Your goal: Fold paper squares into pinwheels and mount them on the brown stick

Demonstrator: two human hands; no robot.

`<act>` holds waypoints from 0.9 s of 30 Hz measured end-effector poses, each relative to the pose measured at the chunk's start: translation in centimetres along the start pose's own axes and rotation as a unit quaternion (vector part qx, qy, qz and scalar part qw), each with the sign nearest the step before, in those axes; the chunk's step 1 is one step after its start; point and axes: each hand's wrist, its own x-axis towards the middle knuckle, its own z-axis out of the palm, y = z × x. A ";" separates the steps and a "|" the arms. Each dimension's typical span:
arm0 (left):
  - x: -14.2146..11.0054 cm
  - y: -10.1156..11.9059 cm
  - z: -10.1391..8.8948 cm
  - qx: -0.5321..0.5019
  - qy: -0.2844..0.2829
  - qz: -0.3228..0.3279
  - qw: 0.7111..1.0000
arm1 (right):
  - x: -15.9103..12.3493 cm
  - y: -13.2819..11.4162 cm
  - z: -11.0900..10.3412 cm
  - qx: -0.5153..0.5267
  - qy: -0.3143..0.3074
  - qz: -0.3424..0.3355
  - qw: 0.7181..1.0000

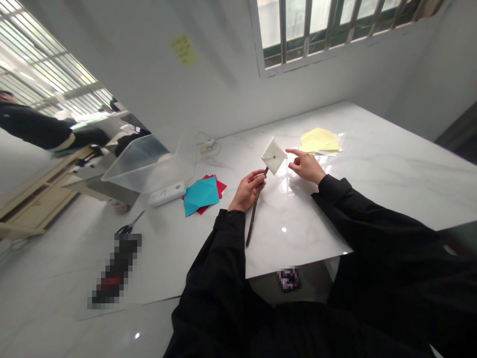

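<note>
My left hand (248,190) is closed around a thin brown stick (254,214) that slants up from the white marble table (372,164). A white folded paper pinwheel (274,155) is pinned at the stick's top end. My right hand (306,164) hovers just right of the pinwheel, forefinger stretched toward its edge, the other fingers loosely curled, holding nothing. Both arms wear black sleeves.
Teal and red paper sheets (203,195) lie left of my left hand. Yellow sheets (319,140) lie behind my right hand. A clear plastic bin (143,164), a white box (167,194) and scissors (128,227) sit at the left. A person in black (35,127) is far left.
</note>
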 end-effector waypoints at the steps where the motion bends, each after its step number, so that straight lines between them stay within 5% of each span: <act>1: 0.0 0.0 0.0 -0.002 0.004 0.002 1.000 | 0.0 0.0 0.0 -0.007 -0.006 0.003 1.000; 6: 0.1 -0.1 -0.2 -0.009 0.018 0.015 1.000 | 0.2 0.0 -0.1 -0.032 -0.044 0.022 0.998; 16: 0.3 -0.2 -0.4 -0.016 0.023 0.014 1.000 | 0.1 0.0 0.0 0.017 -0.018 0.041 0.999; 22: 0.3 -0.3 -0.4 -0.013 0.025 0.022 0.999 | 0.2 -0.2 0.0 0.007 -0.125 0.047 0.991; 27: 0.3 -0.2 -0.3 -0.011 0.031 0.022 0.999 | 0.3 0.2 0.1 -0.008 -0.062 0.031 0.998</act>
